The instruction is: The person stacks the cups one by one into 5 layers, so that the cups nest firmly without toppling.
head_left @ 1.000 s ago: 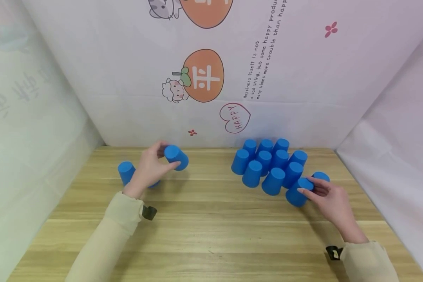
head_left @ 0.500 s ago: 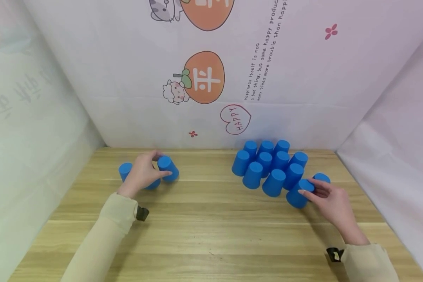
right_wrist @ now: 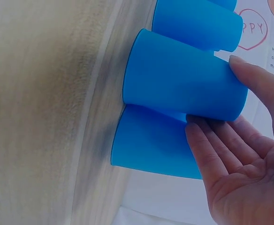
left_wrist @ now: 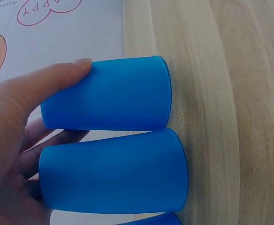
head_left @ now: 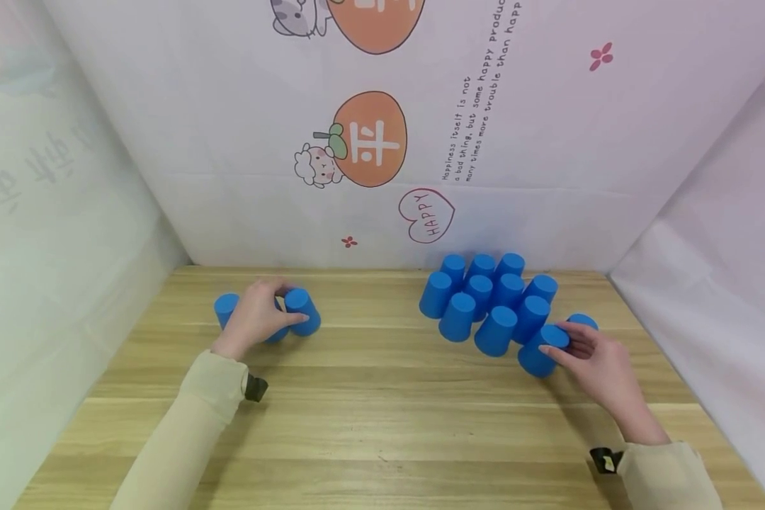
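On the left side of the table, my left hand (head_left: pixel 255 317) grips an upside-down blue cup (head_left: pixel 303 313) between thumb and fingers. In the left wrist view that cup (left_wrist: pixel 109 93) stands with its rim on the wood, right beside a second blue cup (left_wrist: pixel 113 173). One more blue cup (head_left: pixel 226 309) shows to the left, partly behind the hand. Over on the right, my right hand (head_left: pixel 602 361) holds another upside-down blue cup (head_left: pixel 542 352) near its base, thumb on one side and fingers on the other. A neighbouring blue cup (head_left: pixel 582 321) is partly hidden behind those fingers.
Several more blue cups (head_left: pixel 497 331) stand upside down in close rows at the back right of the wooden table (head_left: pixel 382 425). A printed white cloth (head_left: pixel 261 212) rises along the back edge, with white sheets at both sides.
My left hand has brought its cup left and down until it stands next to the other left-hand cups. The right hand has stayed on its cup.
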A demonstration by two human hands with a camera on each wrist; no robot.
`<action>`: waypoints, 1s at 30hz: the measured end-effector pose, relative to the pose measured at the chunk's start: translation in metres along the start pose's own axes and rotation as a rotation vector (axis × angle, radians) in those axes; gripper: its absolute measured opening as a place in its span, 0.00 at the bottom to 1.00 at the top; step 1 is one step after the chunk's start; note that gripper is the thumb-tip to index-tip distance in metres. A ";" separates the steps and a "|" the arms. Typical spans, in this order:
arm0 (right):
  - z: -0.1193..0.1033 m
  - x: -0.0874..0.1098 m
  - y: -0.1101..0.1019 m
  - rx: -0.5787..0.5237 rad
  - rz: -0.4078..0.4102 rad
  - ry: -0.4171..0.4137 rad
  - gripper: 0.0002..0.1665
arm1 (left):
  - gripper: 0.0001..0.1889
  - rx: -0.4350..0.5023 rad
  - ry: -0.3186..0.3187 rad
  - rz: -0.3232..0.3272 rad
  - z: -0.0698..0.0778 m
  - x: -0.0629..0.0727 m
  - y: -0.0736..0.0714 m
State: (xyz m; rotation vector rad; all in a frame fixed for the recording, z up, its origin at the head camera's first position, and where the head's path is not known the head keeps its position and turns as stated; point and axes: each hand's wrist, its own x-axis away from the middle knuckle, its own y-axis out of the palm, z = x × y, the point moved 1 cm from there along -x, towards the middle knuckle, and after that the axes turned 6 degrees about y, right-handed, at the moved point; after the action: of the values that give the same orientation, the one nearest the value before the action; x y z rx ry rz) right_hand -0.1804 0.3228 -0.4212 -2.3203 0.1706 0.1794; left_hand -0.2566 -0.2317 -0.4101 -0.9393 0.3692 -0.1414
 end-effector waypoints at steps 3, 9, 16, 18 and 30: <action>0.000 0.001 -0.001 0.000 -0.002 0.004 0.34 | 0.30 0.002 -0.003 -0.002 -0.001 0.000 0.001; -0.003 0.003 -0.008 -0.013 0.000 0.042 0.36 | 0.31 0.004 -0.003 -0.018 0.000 -0.001 0.001; -0.021 0.006 -0.028 -0.042 0.047 0.048 0.37 | 0.32 0.000 -0.006 -0.021 -0.002 -0.001 0.001; -0.028 0.006 -0.034 -0.049 0.076 0.039 0.37 | 0.32 0.000 -0.008 -0.024 -0.003 -0.001 0.002; -0.085 0.006 -0.049 -0.087 0.241 -0.045 0.35 | 0.32 0.010 -0.011 -0.034 -0.003 -0.002 0.001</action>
State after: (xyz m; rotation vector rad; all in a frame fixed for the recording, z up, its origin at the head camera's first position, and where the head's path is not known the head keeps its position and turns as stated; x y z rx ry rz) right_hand -0.1595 0.2936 -0.3293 -2.3756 0.4279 0.3662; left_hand -0.2598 -0.2327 -0.4117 -0.9368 0.3418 -0.1692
